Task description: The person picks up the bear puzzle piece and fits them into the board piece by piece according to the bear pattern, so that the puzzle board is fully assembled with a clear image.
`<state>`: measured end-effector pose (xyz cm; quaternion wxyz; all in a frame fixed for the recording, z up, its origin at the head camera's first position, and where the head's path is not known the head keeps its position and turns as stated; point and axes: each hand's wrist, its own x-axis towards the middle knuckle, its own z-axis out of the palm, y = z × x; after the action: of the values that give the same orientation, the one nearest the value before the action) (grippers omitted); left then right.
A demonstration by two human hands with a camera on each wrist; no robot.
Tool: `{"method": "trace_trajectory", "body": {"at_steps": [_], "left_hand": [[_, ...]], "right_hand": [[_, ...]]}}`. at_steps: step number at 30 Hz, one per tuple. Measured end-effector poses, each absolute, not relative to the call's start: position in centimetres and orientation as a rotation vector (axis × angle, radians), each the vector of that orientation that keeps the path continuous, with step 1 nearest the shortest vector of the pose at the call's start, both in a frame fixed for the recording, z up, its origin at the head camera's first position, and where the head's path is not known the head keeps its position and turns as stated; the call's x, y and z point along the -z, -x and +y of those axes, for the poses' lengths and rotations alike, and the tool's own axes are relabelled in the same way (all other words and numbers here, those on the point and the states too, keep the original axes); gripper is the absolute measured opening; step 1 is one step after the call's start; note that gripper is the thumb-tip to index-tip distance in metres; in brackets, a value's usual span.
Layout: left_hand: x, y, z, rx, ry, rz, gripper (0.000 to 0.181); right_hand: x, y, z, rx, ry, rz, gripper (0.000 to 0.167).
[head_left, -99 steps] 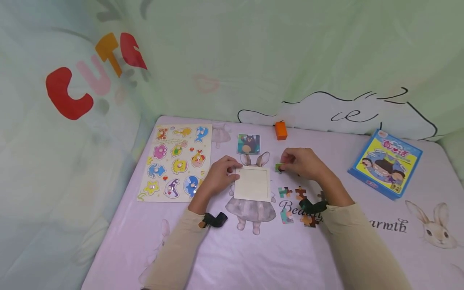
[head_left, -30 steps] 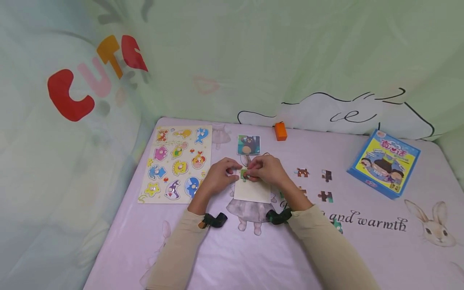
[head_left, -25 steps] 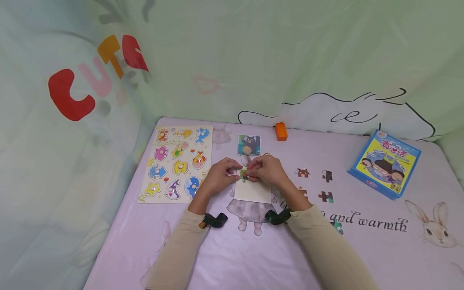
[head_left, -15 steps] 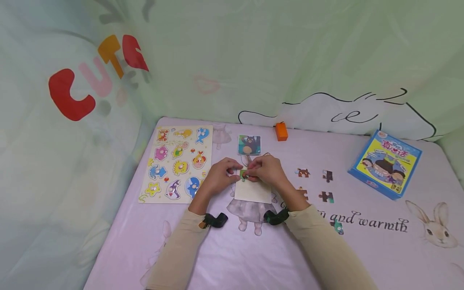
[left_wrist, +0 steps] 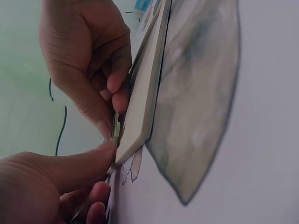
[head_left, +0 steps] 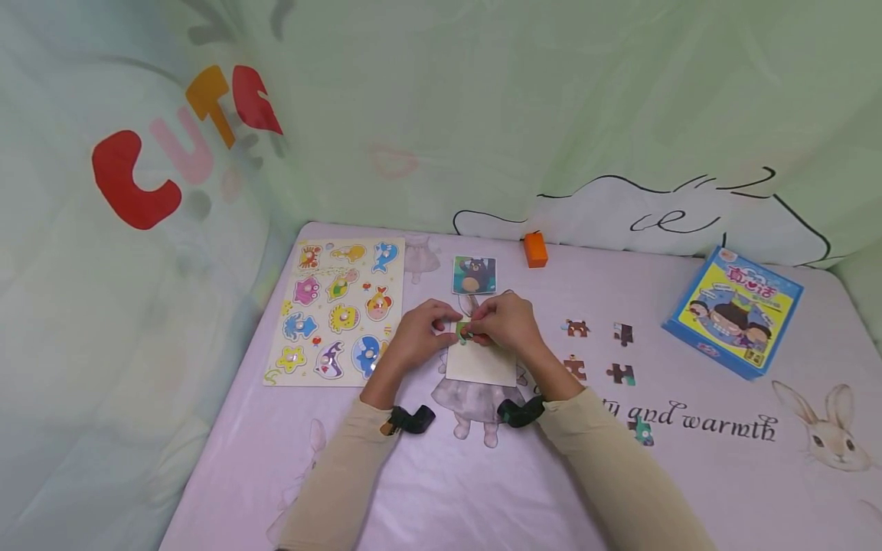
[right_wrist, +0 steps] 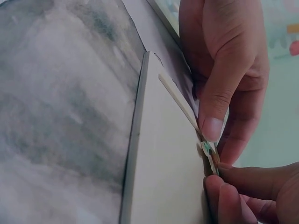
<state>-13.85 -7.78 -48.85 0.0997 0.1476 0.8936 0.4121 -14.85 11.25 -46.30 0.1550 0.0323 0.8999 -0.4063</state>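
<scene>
A square cream puzzle frame [head_left: 481, 366] lies mid-table. My left hand [head_left: 416, 334] grips its upper left corner, the thumb along the edge and the fingers beyond it. At that same corner my right hand [head_left: 508, 321] pinches a small green and brown jigsaw piece [head_left: 462, 331], partly covered by the fingertips. Seen from the left wrist, the piece [left_wrist: 116, 130] is edge-on at the frame's rim, near the left thumb. In the right wrist view the piece [right_wrist: 209, 151] looks slightly tilted; whether it lies flat in the frame I cannot tell.
Right of the frame lie several loose jigsaw pieces, among them a brown one [head_left: 576, 328]. A bear picture card [head_left: 474, 275] and an orange block [head_left: 534, 250] sit behind. An animal peg board [head_left: 358, 306] is at left, a blue game box [head_left: 736, 310] at right.
Over three seconds my right hand carries the green piece leftward from the table to the frame's upper left corner. In the last second it shifts only slightly there. My left hand stays put.
</scene>
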Motion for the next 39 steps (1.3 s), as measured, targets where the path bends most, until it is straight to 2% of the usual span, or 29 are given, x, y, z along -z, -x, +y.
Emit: {"method": "trace_trajectory", "body": {"at_steps": [18, 39], "left_hand": [[48.6, 13.7, -7.1, -1.23, -0.359, 2.683, 0.026], [48.6, 13.6, -7.0, -1.218, -0.352, 2.696, 0.026]], "right_hand": [[46.0, 14.7, 11.0, 1.172, -0.132, 2.602, 0.016], [46.2, 14.1, 12.0, 1.046, 0.033, 2.637, 0.015]]}}
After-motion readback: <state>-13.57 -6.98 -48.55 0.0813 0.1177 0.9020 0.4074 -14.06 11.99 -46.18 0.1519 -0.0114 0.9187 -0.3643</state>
